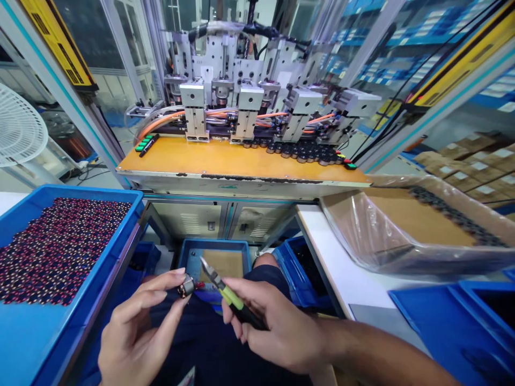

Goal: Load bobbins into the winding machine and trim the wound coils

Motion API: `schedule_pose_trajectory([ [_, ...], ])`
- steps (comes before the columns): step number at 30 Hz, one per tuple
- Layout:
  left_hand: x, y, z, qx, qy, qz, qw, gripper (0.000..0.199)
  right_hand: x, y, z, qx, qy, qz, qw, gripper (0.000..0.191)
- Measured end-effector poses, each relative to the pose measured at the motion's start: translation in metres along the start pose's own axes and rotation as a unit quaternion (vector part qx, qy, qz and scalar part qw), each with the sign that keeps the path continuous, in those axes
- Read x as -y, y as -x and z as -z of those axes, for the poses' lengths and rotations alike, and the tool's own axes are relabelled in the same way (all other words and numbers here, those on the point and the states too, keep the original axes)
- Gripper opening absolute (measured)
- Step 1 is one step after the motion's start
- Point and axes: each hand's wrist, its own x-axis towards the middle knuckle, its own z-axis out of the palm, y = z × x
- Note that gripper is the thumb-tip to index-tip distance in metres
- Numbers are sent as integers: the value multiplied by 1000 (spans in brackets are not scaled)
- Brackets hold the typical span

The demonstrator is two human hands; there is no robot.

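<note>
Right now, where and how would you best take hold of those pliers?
I'd grip the green-and-black handles, coming from the lower right, as the right hand does. The pliers slant, jaws up and to the left, so that side likely keeps fingers clear.

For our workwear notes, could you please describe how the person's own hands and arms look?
The left hand and right hand are both bare, with no gloves or rings to be seen. The right forearm shows no sleeve, watch or band. The left forearm is out of view, so its sleeve cannot be told.
</note>
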Motion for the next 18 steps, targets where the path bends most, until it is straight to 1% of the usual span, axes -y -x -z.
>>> schedule_pose_trajectory([
  [2,-1,-2,1,11,-52,-25,998,61,-1,0,2,-13,-32,14,999,36],
  [4,-5,-6,2,26,-143,-66,987,57,-3,1,3,-18,-53,29,998,45],
  [6,-8,-8,3,26,-225,-99,969,55,-6,3,3,-12,-62,32,997,47],
  [8,-11,-9,5,13,-267,-116,957,59,-9,5,2,-14,-67,38,997,48],
  [12,-11,-8,7,-14,-271,-117,955,65,-10,6,-1,-26,-84,51,995,53],
  [14,-9,-6,7,-25,-257,-110,960,62,-8,5,-2,-26,-83,42,995,48],
  [16,-6,-4,6,-41,-242,-101,964,55,-4,3,-2,-24,-78,34,996,40],
  [18,-2,-3,8,-50,-215,-80,972,49,0,2,-1,-23,-79,32,996,35],
])
